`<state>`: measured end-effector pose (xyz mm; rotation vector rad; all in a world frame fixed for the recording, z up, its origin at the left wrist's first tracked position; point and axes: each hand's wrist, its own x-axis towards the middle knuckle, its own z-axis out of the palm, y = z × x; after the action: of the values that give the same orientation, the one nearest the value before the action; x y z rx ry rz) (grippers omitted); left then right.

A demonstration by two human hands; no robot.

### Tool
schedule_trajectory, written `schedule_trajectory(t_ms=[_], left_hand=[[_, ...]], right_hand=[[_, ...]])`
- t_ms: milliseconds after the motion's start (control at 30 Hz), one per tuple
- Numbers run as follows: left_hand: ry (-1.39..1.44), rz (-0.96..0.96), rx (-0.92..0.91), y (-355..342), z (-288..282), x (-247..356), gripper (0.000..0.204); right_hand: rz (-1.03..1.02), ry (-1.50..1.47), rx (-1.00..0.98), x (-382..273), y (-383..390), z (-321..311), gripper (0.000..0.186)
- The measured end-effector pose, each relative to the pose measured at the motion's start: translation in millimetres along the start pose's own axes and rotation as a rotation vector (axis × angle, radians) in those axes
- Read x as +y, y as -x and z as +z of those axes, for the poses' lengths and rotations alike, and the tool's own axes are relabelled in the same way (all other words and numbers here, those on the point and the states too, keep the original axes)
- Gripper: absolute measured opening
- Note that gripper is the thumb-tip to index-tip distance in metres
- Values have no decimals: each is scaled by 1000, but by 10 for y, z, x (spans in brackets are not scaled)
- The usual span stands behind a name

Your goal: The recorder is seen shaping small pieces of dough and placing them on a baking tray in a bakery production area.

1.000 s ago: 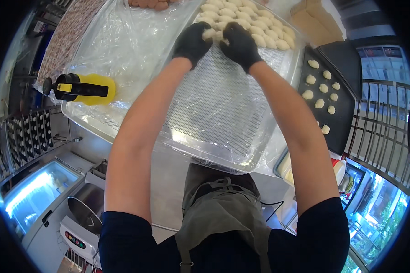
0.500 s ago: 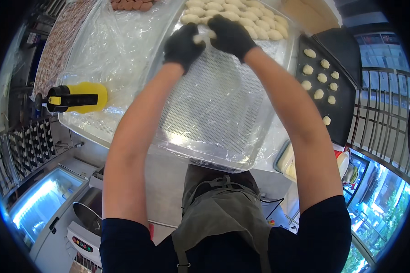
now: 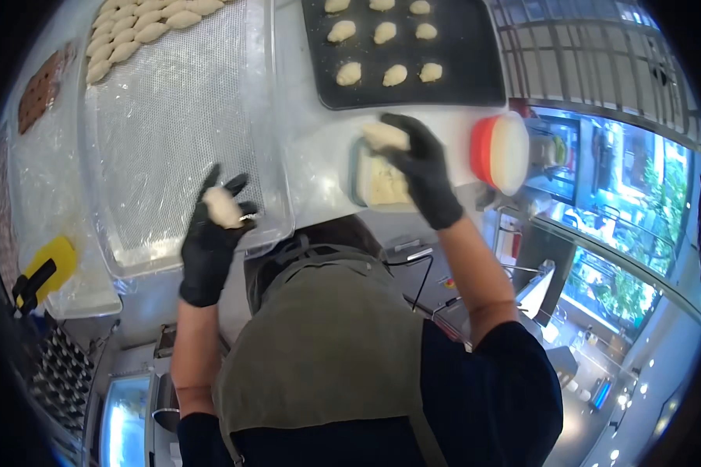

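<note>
My left hand (image 3: 210, 241), in a black glove, holds a pale oval dough piece (image 3: 223, 208) above the near end of the plastic-covered perforated tray (image 3: 171, 148). The fingers are loosely bent around it, with the dough on view. My right hand (image 3: 424, 167), gloved too, grips another pale dough piece (image 3: 384, 136) by one end. It is over the rim of a rectangular container (image 3: 357, 175) with a pale, soft mass (image 3: 385, 183) inside. Whether the dough touches the container I cannot tell. Rows of shaped dough pieces (image 3: 152, 31) lie at the tray's far end.
A dark baking tray (image 3: 475, 70) at the far side bears several small dough pieces spaced apart. A red and white round tub (image 3: 498, 153) stands right of the container. To the left are a yellow spray bottle (image 3: 51, 268) and flat brown pieces (image 3: 43, 89).
Both hands have come back from the dough rows toward me and moved apart, each now with a dough piece. The view has turned right, bringing the container and dark tray nearer the middle.
</note>
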<state>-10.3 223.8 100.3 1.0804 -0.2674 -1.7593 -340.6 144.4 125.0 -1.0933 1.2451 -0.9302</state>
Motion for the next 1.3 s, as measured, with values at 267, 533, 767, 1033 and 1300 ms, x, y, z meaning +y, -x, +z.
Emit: schedule_trajectory(t_ms=[267, 533, 767, 1033, 1300], left_hand=[[-243, 148, -219, -10, 1311, -928, 61], [146, 59, 23, 37, 2088, -1463, 50], [135, 235, 4, 76, 2092, -1704, 52], [133, 397, 25, -173, 1704, -2130, 57], [277, 503, 42, -262, 1659, -2398, 56]], right_hand=[[326, -499, -29, 378, 620, -1361, 57], [392, -492, -204, 577, 686, -2061, 52], [264, -274, -262, 555, 602, -2085, 47], [-300, 339, -175, 1365, 186, -1200, 46], [-253, 835, -406, 1294, 193, -1019, 48]])
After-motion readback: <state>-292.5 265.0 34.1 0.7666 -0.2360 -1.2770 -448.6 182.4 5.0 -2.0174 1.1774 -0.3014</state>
